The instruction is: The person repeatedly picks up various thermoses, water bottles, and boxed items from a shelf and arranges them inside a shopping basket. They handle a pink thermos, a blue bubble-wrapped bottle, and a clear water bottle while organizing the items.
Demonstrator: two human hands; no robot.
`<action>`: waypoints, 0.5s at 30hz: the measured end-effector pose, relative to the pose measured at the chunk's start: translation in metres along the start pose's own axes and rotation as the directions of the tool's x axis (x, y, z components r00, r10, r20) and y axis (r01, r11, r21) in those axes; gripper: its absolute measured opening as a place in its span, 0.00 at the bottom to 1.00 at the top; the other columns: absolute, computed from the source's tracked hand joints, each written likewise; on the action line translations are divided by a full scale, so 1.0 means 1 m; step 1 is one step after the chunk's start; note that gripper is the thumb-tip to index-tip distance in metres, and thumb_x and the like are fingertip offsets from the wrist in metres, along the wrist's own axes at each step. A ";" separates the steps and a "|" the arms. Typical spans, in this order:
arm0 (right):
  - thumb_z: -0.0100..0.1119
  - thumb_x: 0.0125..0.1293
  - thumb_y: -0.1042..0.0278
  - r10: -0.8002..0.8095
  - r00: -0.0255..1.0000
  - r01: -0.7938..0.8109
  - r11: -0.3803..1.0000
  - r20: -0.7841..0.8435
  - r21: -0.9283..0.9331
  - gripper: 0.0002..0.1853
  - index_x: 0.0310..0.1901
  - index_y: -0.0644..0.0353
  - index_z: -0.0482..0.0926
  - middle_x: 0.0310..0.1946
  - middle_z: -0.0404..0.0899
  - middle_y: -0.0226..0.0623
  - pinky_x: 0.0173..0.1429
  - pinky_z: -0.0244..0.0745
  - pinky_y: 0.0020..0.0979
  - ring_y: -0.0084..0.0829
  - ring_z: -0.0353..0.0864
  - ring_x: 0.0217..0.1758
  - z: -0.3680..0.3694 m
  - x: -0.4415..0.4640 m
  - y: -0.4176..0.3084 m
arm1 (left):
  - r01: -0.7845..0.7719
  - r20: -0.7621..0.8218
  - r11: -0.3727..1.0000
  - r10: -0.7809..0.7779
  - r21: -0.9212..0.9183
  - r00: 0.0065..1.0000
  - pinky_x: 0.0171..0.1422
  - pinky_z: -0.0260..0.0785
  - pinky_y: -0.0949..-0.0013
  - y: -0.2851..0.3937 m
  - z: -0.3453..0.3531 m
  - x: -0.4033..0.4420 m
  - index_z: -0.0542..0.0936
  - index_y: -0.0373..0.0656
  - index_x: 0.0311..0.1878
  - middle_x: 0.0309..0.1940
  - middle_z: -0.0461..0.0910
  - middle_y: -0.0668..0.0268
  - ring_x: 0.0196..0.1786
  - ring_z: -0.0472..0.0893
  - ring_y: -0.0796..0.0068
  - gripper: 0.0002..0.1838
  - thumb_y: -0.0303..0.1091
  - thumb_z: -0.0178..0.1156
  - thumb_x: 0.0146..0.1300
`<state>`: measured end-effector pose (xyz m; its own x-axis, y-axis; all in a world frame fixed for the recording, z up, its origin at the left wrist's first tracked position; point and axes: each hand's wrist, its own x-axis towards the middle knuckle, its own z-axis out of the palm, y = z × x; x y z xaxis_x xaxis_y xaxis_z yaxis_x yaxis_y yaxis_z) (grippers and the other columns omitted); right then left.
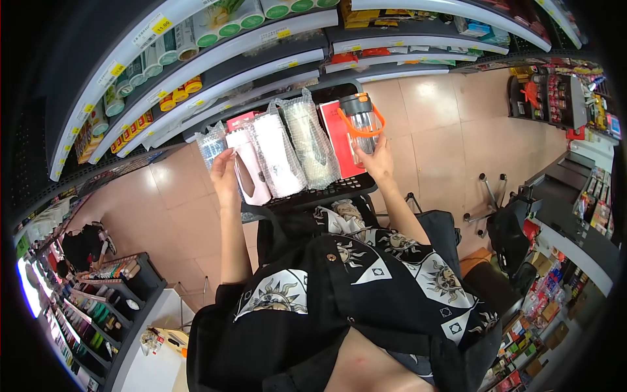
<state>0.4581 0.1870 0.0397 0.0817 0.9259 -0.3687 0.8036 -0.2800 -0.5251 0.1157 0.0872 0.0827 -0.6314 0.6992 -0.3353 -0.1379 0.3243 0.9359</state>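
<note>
A black basket (339, 191) in front of my body holds several bottles. My right hand (378, 162) is closed around the lower part of a clear bottle (363, 122) with a black lid and an orange loop, above a red box (336, 138) at the basket's right side. With fingers bent, my left hand (224, 175) touches a pale pink bottle (249, 166) near its top. Bubble wrap covers a white bottle (279, 157) and a cream bottle (311, 145) between my hands. Another wrapped item (212, 147) lies at the left end.
Shelves (261, 44) with packaged goods curve across the top, close beyond the basket. A display rack (555, 98) stands at the upper right. Right of me are a black chair (509, 235) and a counter (575, 209); another rack (124, 287) is at the lower left.
</note>
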 end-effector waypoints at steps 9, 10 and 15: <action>0.70 0.48 0.44 0.006 0.994 -0.014 0.996 0.106 0.084 0.46 0.64 0.61 0.60 0.53 0.69 0.55 0.54 0.76 0.43 0.49 0.75 0.55 -0.003 0.009 0.005 | 0.030 0.071 1.000 -0.030 0.006 0.997 0.55 0.64 0.76 0.000 0.003 0.001 0.79 0.36 0.47 0.44 0.80 0.66 0.48 0.76 0.79 0.11 0.27 0.58 0.62; 0.70 0.48 0.44 0.006 0.995 -0.014 0.996 0.101 0.083 0.46 0.64 0.61 0.60 0.53 0.69 0.55 0.54 0.76 0.43 0.49 0.75 0.55 -0.009 0.005 -0.004 | 0.016 0.088 1.000 -0.017 0.001 0.996 0.56 0.64 0.76 0.002 0.005 0.001 0.79 0.36 0.47 0.44 0.80 0.65 0.48 0.76 0.79 0.11 0.26 0.59 0.61; 0.73 0.47 0.50 0.039 0.983 -0.101 0.933 0.182 0.346 0.46 0.64 0.62 0.60 0.53 0.65 0.55 0.41 0.86 0.32 0.47 0.77 0.52 -0.010 0.003 -0.008 | 0.026 0.115 0.998 -0.032 0.051 0.993 0.56 0.63 0.76 0.009 0.010 -0.008 0.79 0.37 0.46 0.44 0.80 0.65 0.48 0.75 0.78 0.10 0.26 0.58 0.62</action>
<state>0.4573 0.1943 0.0507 0.0042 0.8528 -0.5223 0.5372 -0.4424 -0.7181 0.1270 0.0911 0.0925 -0.5346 0.7573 -0.3751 -0.1149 0.3746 0.9201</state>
